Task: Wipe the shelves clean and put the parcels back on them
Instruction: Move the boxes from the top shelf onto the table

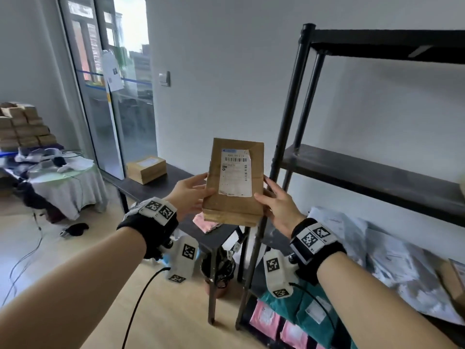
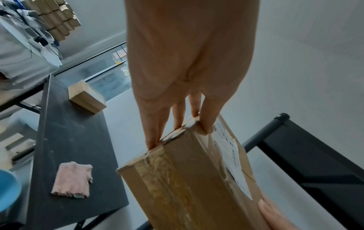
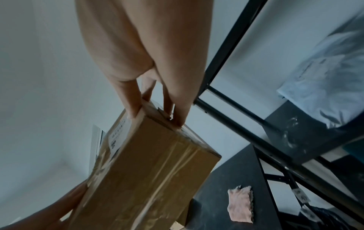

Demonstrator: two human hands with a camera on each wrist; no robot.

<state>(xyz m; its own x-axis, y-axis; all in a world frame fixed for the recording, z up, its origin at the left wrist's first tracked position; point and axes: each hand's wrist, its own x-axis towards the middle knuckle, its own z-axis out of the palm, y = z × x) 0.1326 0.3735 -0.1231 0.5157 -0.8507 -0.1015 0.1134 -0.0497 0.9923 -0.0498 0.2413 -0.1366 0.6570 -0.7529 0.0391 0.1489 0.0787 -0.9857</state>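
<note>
Head view: my left hand (image 1: 190, 195) and right hand (image 1: 278, 206) grip a taped brown cardboard parcel (image 1: 232, 190) between them, fingers straight, thumbs on its white label, beside the black metal shelves (image 1: 372, 172); a pink cloth (image 2: 72, 180) lies on the dark table (image 2: 78, 140).

right hand (image 3: 157, 87) grip: cardboard parcel (image 3: 149, 171) | pink cloth (image 3: 240, 203), likely on table

parcel (image 1: 234, 182) between both hands just left of the shelf rack (image 1: 284, 137), table (image 1: 176, 177) with cloth (image 1: 207, 224) and second box (image 1: 146, 170) further left of the rack
</note>
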